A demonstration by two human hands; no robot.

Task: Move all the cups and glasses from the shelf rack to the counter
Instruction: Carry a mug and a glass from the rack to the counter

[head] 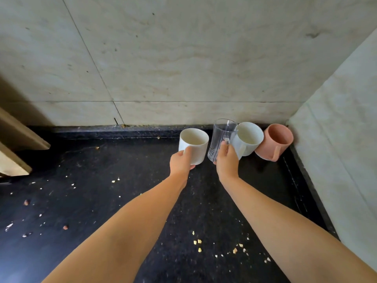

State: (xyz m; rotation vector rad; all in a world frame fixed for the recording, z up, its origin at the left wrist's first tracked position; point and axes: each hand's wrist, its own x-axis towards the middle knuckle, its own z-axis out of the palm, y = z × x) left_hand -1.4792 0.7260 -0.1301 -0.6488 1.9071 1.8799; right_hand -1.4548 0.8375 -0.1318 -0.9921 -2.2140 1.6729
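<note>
glass (221, 139) upright in R hand (226, 160), mouth up

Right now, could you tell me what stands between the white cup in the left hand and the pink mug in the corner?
In the head view, the clear glass held by the right hand, then a pale mug.
</note>
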